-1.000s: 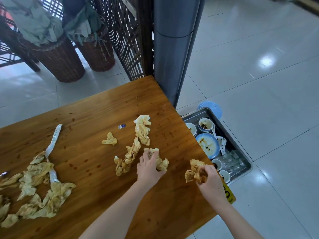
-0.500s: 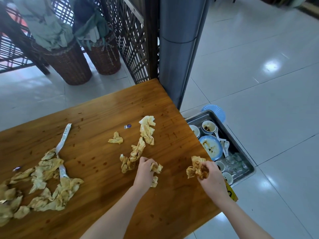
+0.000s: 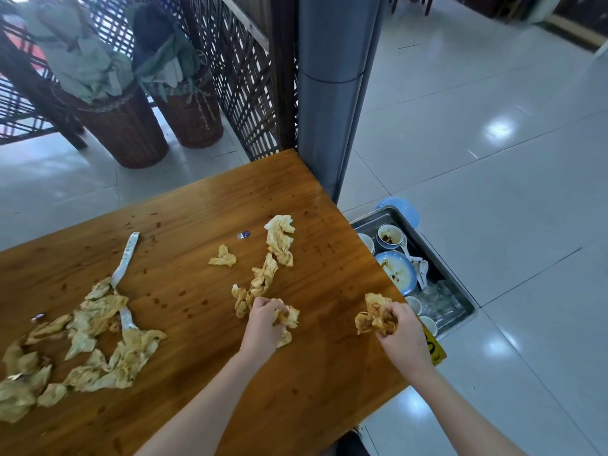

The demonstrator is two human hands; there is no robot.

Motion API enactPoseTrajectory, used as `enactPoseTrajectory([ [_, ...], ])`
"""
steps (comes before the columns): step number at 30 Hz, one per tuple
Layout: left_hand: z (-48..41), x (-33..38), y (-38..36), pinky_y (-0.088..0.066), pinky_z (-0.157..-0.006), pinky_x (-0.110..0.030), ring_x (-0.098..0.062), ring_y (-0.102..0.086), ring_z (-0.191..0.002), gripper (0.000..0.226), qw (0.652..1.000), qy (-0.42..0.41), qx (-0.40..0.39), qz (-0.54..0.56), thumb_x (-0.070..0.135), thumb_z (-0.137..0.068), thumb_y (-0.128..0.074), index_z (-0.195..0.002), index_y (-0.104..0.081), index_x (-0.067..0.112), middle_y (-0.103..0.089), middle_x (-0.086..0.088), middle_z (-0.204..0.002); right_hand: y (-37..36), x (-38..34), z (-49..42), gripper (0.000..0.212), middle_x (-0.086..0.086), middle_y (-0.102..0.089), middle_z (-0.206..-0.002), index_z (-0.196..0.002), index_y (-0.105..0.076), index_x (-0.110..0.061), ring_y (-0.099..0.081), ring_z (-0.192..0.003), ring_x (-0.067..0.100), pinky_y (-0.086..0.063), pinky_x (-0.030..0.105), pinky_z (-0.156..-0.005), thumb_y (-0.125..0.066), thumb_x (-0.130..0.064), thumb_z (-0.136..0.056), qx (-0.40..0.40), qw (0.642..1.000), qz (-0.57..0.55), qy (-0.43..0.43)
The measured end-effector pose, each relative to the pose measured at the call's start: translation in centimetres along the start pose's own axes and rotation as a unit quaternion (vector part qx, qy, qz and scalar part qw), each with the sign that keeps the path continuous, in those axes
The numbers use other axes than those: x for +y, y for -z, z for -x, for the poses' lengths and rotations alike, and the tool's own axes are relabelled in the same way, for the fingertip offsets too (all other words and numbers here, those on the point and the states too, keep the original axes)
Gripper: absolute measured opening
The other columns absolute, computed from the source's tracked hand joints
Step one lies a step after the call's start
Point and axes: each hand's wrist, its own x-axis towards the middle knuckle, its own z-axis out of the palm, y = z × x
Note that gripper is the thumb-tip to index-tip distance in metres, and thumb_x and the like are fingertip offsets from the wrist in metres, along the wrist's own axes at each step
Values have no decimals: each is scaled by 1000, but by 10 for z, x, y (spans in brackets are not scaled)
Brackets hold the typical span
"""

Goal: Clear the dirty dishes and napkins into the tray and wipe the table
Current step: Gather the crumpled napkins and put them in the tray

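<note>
Nearest, two bare forearms reach in over the near edge of the desk (image 3: 184,258). The left hand (image 3: 263,324) sits at the desk's middle, fingers clenched round a crumpled yellowish napkin (image 3: 291,319) that lies on the wood. The right hand (image 3: 399,334) is at the desk's right edge, grasping a stained wad of napkins (image 3: 373,315) just above the top. A yellow tag (image 3: 434,348) shows at the desk's right edge beside that wrist.

On the desk's left part lies a loose heap of soiled napkins (image 3: 98,340), with a white paper strip (image 3: 126,258) running from it toward the far edge. From the left hand a trail of napkins (image 3: 263,278) leads toward the desk's far right corner, ending in a larger crumpled piece (image 3: 279,238). A small single napkin (image 3: 223,257) lies just left of the trail, and a tiny shiny scrap (image 3: 244,235) beyond it. Brown spots dot the wood.

Below the desk's right edge stands a metal tray (image 3: 460,319) on a blue stool (image 3: 406,210). It holds a dirty blue plate (image 3: 396,271), a sauce-smeared bowl (image 3: 390,234), white spoons (image 3: 422,271), clear glasses (image 3: 437,297) and small white cups (image 3: 414,304).

At the desk's far right corner rises a grey pillar (image 3: 329,110) with a dark lattice screen (image 3: 243,77) beside it. Beyond the desk's far edge, two wicker baskets (image 3: 125,126) stuffed with greenish cloth stand on the tiled floor (image 3: 477,143).
</note>
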Motion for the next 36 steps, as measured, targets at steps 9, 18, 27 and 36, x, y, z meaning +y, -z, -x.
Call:
enactPoseTrajectory([
  [9, 21, -8, -22, -30, -114, -40, -27, -21, -143, 72, 983, 83, -36, -160, 24, -85, -72, -145, -33, 21, -15, -7, -157, 8, 18, -32, 33, -4, -54, -98, -103, -57, -18, -54, -88, 8, -48, 19, -77, -75, -8, -78, -63, 996, 11, 54],
  [18, 7, 18, -38, -40, -99, -31, -20, -45, -123, 48, 980, 75, 21, -183, 17, -89, -66, -134, -49, 23, -45, 8, -141, 37, 39, -91, 28, -6, -56, -91, -96, -58, -18, -56, -81, 11, -53, 31, -74, -71, -2, -78, -138, 984, 18, 107],
  [27, -8, 43, -43, -46, -90, -32, -22, -50, -118, 60, 978, 118, 35, -170, 22, -90, -65, -142, -36, 25, -47, 0, -131, 54, 48, -120, 28, -9, -53, -93, -98, -59, -19, -55, -85, 9, -50, 27, -72, -71, -3, -79, -148, 980, 26, 128],
  [36, -21, 44, -47, -47, -91, -31, -22, -51, -111, 31, 975, 162, 33, -147, 19, -96, -56, -125, -51, 10, -44, -7, -127, 62, 54, -121, 25, -10, -52, -92, -92, -56, -21, -53, -82, 10, -49, 29, -67, -71, -6, -79, -135, 983, 35, 121],
])
